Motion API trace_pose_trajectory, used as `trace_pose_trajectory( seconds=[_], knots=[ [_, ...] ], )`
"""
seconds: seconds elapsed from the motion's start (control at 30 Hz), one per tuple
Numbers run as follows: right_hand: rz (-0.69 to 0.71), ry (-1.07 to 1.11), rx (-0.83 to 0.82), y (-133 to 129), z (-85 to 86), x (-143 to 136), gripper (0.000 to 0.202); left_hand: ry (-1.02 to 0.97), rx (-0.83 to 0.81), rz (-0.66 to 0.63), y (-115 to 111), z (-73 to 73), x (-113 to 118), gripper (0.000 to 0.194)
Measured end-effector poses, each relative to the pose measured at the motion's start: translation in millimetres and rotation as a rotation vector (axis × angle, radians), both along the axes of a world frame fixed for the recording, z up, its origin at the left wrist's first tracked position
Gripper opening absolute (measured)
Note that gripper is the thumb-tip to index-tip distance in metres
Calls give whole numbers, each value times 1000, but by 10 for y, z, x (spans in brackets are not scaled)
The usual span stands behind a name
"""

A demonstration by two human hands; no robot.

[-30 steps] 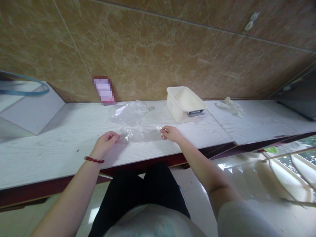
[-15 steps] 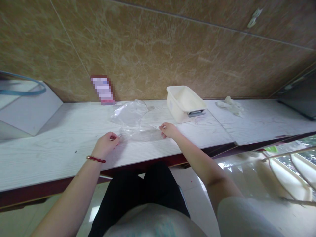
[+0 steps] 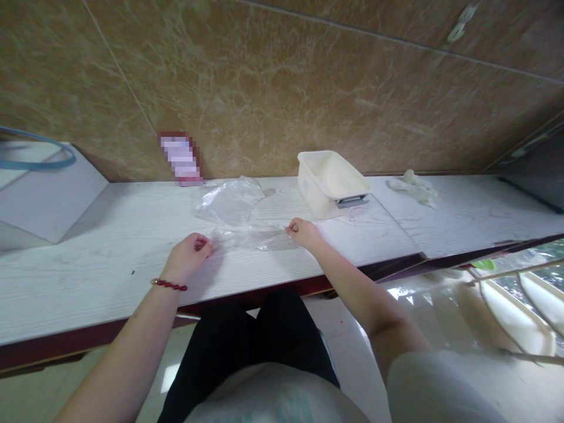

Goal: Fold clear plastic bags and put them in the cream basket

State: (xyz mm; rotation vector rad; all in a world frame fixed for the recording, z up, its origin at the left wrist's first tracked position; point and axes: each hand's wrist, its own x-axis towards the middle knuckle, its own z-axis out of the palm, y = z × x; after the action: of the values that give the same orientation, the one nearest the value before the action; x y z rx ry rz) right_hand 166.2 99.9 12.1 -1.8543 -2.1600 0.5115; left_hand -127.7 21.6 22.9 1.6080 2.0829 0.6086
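A clear plastic bag (image 3: 251,238) is stretched sideways just above the white wood-grain counter. My left hand (image 3: 190,254), with a red beaded bracelet at the wrist, pinches its left end. At the opposite end, the fingers of my right hand (image 3: 304,233) are closed on the bag's edge. More clear plastic (image 3: 231,200) lies crumpled on the counter behind it; whether this is a separate bag I cannot tell. Just beyond my right hand stands a cream plastic bin (image 3: 324,188) with a grey handle, its inside visible only in part.
Against the wall leans a pixelated phone-like item (image 3: 180,158). A white box (image 3: 53,194) with a blue band occupies the left end. Whitish crumpled gloves or cloth (image 3: 414,187) lie right of the bin. The counter's dark front edge (image 3: 308,286) runs before my legs.
Both hands keep hold of the bag. My left hand has shifted slightly left, and the plastic between the hands looks a bit more drawn out.
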Motion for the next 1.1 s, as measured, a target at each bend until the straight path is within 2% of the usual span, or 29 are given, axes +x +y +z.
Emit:
trace_pose_trajectory(
  seconds=[0.23, 0.47, 0.57, 0.7, 0.77, 0.9, 1.1],
  knots=[
    [-29, -17, 52, -89, -24, 37, 19, 83, 112, -53, 58, 17, -9, 28],
    [-52, -33, 61, -17, -61, 8, 19, -96, 130, -97, 167, -57, -14, 29],
    [-43, -38, 60, 17, -67, 1, 18, -161, 105, -92, 177, -56, -23, 37],
    [-37, -19, 55, 25, -69, 14, 18, -107, 29, -225, 135, -23, -74, 67],
    [-33, 1, 55, 20, -70, 24, 18, -39, 17, -322, 107, -6, -111, 75],
    [-31, 37, 48, 9, -68, 35, 17, 7, 91, -467, 62, 18, -165, 76],
    [-46, 80, 54, 1, -73, 42, 17, 81, 126, -491, -21, 11, -100, 76]
  ],
)
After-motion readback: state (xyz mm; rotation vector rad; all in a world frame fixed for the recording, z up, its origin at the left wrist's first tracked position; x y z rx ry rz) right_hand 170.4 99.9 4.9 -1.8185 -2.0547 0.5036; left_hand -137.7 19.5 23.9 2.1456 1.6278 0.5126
